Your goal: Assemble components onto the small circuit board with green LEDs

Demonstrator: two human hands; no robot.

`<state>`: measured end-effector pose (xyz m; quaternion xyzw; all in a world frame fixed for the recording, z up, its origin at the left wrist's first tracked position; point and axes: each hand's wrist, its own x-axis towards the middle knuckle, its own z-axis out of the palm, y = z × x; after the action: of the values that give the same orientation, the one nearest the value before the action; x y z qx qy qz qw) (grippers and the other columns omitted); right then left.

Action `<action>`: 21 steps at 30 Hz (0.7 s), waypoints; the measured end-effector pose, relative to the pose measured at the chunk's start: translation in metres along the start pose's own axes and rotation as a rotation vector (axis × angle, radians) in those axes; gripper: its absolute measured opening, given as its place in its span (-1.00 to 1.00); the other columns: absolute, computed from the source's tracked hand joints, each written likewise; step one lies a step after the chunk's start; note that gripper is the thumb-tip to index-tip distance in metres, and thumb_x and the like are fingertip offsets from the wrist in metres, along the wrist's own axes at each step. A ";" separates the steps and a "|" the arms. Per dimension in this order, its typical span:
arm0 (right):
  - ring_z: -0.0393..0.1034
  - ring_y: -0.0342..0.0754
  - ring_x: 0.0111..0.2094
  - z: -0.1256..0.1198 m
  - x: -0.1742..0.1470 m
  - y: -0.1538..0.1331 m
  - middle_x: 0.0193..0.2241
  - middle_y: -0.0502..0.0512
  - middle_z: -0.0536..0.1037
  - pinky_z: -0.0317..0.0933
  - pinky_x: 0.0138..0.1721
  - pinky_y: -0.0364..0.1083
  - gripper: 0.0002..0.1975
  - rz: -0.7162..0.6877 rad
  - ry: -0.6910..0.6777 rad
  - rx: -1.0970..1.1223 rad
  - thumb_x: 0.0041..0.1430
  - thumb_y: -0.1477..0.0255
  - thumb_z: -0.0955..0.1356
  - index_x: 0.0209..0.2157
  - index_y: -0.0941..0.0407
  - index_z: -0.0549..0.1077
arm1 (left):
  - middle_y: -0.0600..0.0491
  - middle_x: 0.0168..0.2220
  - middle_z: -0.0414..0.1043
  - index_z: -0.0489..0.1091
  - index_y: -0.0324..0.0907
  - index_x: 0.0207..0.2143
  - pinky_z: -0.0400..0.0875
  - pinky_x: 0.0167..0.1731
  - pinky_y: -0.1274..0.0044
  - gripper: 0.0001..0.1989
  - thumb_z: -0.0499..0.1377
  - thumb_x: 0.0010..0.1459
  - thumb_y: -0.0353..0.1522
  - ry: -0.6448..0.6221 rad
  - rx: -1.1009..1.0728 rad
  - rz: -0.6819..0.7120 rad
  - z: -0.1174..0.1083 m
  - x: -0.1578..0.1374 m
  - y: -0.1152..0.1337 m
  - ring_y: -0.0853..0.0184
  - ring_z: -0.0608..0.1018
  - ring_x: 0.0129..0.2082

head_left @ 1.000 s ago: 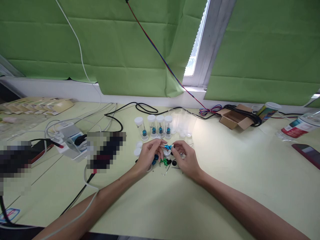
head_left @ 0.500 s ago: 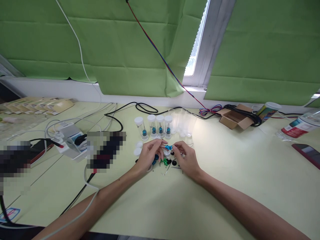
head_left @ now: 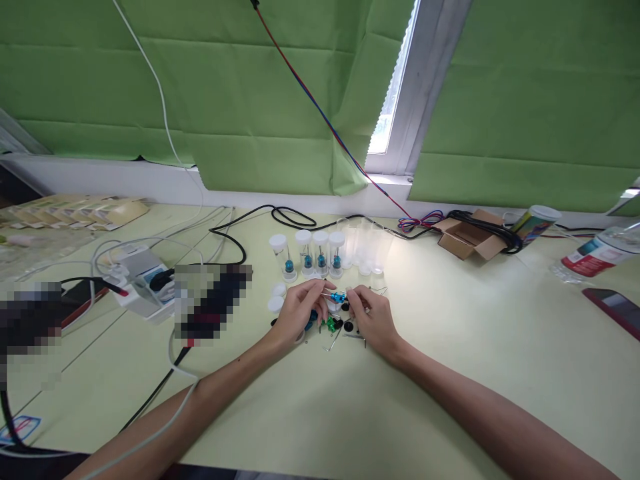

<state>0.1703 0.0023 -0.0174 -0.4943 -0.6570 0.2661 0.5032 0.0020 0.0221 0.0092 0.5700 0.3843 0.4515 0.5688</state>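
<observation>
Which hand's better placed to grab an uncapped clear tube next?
Right hand, likely: it's nearer the uncapped clear tubes. The left hand sits farther left; both are at the blue part.

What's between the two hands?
Head view: a small blue part, thin shaft toward the left hand, other end at the right hand. Lower in the picture, green pieces and a black disc lie on the table.
</observation>
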 end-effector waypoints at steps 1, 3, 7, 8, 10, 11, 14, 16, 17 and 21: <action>0.23 -0.16 -0.57 0.000 0.000 0.000 -0.62 -0.04 0.38 0.16 -0.47 -0.16 -0.66 -0.002 0.000 0.003 0.34 0.29 0.22 -0.50 0.12 0.35 | 0.08 -0.63 0.39 0.47 -0.28 -0.24 0.31 -0.68 0.58 -0.63 0.11 0.23 -0.14 0.001 -0.001 0.001 0.000 0.000 0.000 0.38 0.45 -0.66; 0.29 -0.14 -0.52 -0.001 0.000 -0.002 -0.55 -0.01 0.45 0.21 -0.43 -0.15 -0.71 -0.013 0.002 0.020 0.33 0.30 0.23 -0.42 0.13 0.41 | 0.08 -0.63 0.40 0.47 -0.28 -0.23 0.31 -0.68 0.58 -0.64 0.10 0.23 -0.14 0.005 -0.005 0.005 -0.001 0.000 -0.001 0.38 0.45 -0.66; 0.41 -0.08 -0.39 -0.002 -0.002 -0.004 -0.38 0.09 0.54 0.31 -0.33 -0.12 -0.82 -0.056 0.043 0.055 0.28 0.33 0.29 -0.25 0.14 0.44 | 0.09 -0.64 0.39 0.47 -0.28 -0.23 0.31 -0.68 0.58 -0.65 0.10 0.24 -0.16 0.023 -0.020 0.006 -0.002 0.000 -0.003 0.38 0.45 -0.66; 0.43 -0.07 -0.37 -0.002 -0.003 -0.004 -0.36 0.11 0.54 0.32 -0.32 -0.12 -0.83 -0.065 0.051 0.057 0.27 0.34 0.31 -0.23 0.15 0.44 | 0.10 -0.64 0.39 0.47 -0.28 -0.23 0.30 -0.68 0.58 -0.65 0.10 0.24 -0.16 0.027 -0.023 0.004 -0.002 0.000 -0.003 0.38 0.45 -0.66; 0.43 -0.06 -0.36 -0.001 -0.003 -0.002 -0.34 0.13 0.54 0.33 -0.32 -0.11 -0.83 -0.073 0.059 0.058 0.25 0.35 0.33 -0.20 0.15 0.43 | 0.10 -0.65 0.38 0.47 -0.28 -0.22 0.31 -0.68 0.58 -0.65 0.10 0.24 -0.16 0.031 -0.024 0.002 -0.002 0.000 -0.003 0.37 0.45 -0.66; 0.43 -0.06 -0.36 -0.001 -0.003 -0.001 -0.35 0.13 0.53 0.34 -0.33 -0.11 -0.83 -0.075 0.059 0.063 0.24 0.36 0.33 -0.19 0.16 0.42 | 0.10 -0.65 0.38 0.47 -0.28 -0.22 0.31 -0.68 0.58 -0.65 0.10 0.24 -0.16 0.031 -0.024 0.001 -0.002 0.001 -0.003 0.37 0.45 -0.66; 0.43 -0.05 -0.34 0.001 -0.003 0.001 -0.36 0.12 0.51 0.34 -0.33 -0.10 -0.84 -0.074 0.060 0.087 0.25 0.37 0.32 -0.18 0.16 0.41 | 0.10 -0.64 0.38 0.47 -0.28 -0.23 0.31 -0.68 0.58 -0.65 0.11 0.23 -0.16 0.032 -0.020 -0.001 -0.001 0.000 -0.002 0.37 0.45 -0.66; 0.43 -0.06 -0.34 0.002 -0.003 0.001 -0.37 0.12 0.51 0.33 -0.33 -0.11 -0.85 -0.071 0.058 0.097 0.26 0.37 0.32 -0.19 0.15 0.41 | 0.10 -0.64 0.38 0.47 -0.27 -0.24 0.31 -0.68 0.58 -0.65 0.11 0.23 -0.16 0.031 -0.010 -0.001 -0.001 0.000 -0.001 0.37 0.45 -0.66; 0.43 -0.06 -0.34 0.002 -0.003 0.001 -0.37 0.11 0.51 0.33 -0.34 -0.11 -0.86 -0.069 0.055 0.099 0.26 0.37 0.31 -0.20 0.15 0.41 | 0.10 -0.64 0.38 0.47 -0.27 -0.24 0.31 -0.68 0.58 -0.65 0.12 0.22 -0.15 0.030 -0.006 -0.001 0.000 0.000 -0.001 0.37 0.45 -0.66; 0.41 -0.08 -0.38 0.001 -0.003 0.001 -0.39 0.08 0.51 0.31 -0.35 -0.11 -0.87 -0.071 0.035 0.096 0.29 0.37 0.29 -0.25 0.13 0.41 | 0.09 -0.64 0.39 0.47 -0.27 -0.24 0.31 -0.68 0.58 -0.65 0.12 0.22 -0.14 0.020 0.007 0.001 -0.001 0.000 -0.001 0.37 0.45 -0.66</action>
<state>0.1694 0.0000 -0.0194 -0.4505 -0.6518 0.2703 0.5470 0.0016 0.0225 0.0081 0.5675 0.3914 0.4563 0.5626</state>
